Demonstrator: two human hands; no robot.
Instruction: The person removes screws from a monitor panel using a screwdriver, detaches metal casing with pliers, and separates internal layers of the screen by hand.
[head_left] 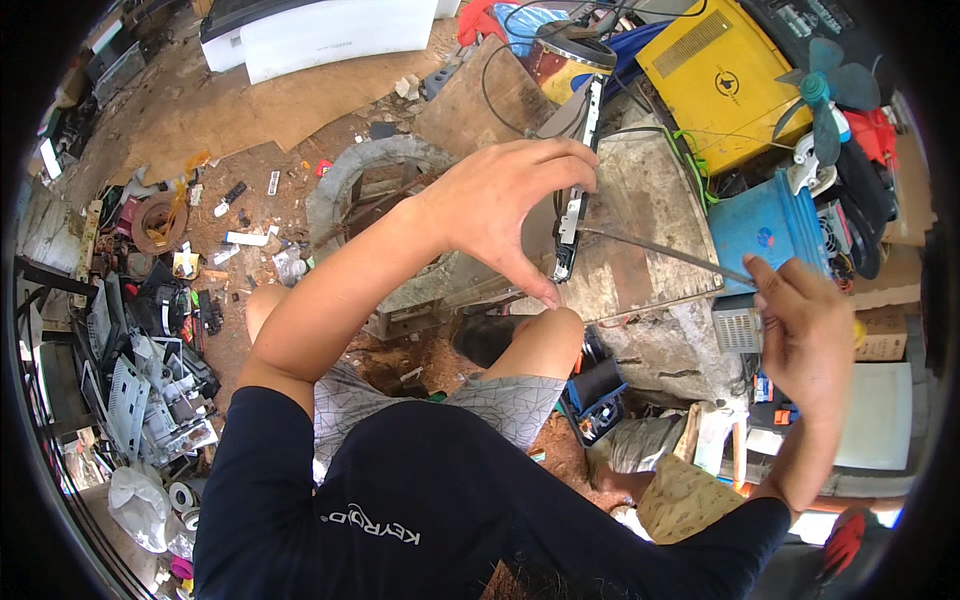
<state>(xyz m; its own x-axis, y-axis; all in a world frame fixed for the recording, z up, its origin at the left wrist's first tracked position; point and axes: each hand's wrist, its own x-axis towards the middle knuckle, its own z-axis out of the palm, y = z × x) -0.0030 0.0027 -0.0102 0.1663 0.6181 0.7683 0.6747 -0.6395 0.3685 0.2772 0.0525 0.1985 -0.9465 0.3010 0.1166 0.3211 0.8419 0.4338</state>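
Note:
Held on edge above a worn wooden board (650, 235), a thin dark panel (571, 222) shows a silvery metal strip along its side. My left hand (500, 200) is wrapped round it, fingers at the upper part and thumb by the lower end. From the right, my right hand (808, 325) grips a long thin metal rod (665, 249), shaped like a screwdriver shaft. Its handle end is hidden in my fingers. The rod's tip meets the metal strip just below my left fingers; whether it sits in a gap I cannot tell.
Behind the board stand a yellow metal case (710, 75), a blue bucket (770, 225) and a fan blade (825, 90). A round grey ring (335, 185) lies left of my knees. Metal scrap (150, 390) piles up at far left. An open tool case (597, 405) sits by my leg.

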